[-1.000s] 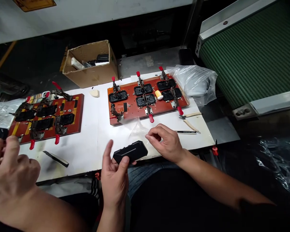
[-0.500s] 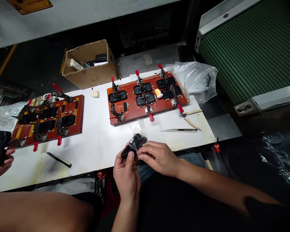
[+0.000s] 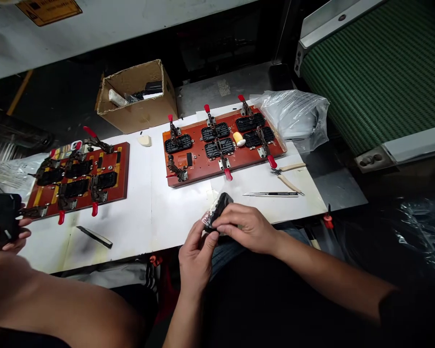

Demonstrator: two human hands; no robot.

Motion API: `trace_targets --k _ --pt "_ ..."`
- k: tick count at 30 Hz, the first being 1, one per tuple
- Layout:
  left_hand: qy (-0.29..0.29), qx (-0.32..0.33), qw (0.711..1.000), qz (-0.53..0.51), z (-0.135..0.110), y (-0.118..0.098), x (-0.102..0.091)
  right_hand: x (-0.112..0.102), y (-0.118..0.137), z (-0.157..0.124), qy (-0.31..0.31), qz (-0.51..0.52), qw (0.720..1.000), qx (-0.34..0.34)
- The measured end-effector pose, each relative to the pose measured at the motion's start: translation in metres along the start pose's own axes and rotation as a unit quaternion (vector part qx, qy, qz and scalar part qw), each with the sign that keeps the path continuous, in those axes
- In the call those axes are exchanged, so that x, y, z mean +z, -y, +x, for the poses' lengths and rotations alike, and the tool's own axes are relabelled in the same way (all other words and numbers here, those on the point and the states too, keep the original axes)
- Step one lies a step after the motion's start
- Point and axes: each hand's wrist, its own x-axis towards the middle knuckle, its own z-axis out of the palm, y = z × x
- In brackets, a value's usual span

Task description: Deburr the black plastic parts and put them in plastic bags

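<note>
Both my hands are closed on a small black plastic part (image 3: 221, 205) partly wrapped in a clear plastic bag, held just above the near edge of the white table (image 3: 148, 212). My left hand (image 3: 196, 256) pinches its lower end from below. My right hand (image 3: 246, 227) grips it from the right, fingers over the top. Behind it lies a red-brown clamp fixture (image 3: 223, 147) with several black parts under red-handled toggle clamps.
A second clamp fixture (image 3: 81, 176) sits at left. A co-worker's arm and hand (image 3: 3, 234) at far left hold a black part (image 3: 6, 215). Also here: cardboard box (image 3: 137, 99), plastic bag (image 3: 297, 116), tweezers (image 3: 271, 194), cutters (image 3: 288, 176), black strip (image 3: 94, 237), green conveyor (image 3: 377, 72).
My hands have brought the black part and the clear bag together and lifted them slightly right. The co-worker's hand has drawn back to the far left with a black part.
</note>
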Motion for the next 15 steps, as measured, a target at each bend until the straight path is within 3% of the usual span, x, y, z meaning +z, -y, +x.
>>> trace_targets --k 3,8,12,15 --pt "-0.016 0.016 1.000 -0.001 0.000 -0.018 0.003 -0.004 0.014 0.002 -0.065 -0.021 0.994 0.089" --pt "-0.023 0.045 0.998 -0.031 0.007 -0.054 0.000 -0.012 0.041 0.022 -0.054 0.051 0.983 0.170" --pt "-0.035 0.032 0.999 -0.028 0.014 -0.059 -0.004 -0.021 0.051 0.039 -0.043 0.131 0.971 0.193" --pt "-0.068 0.020 0.996 -0.062 0.016 -0.056 -0.004 -0.025 0.042 0.035 -0.027 0.205 0.956 0.210"
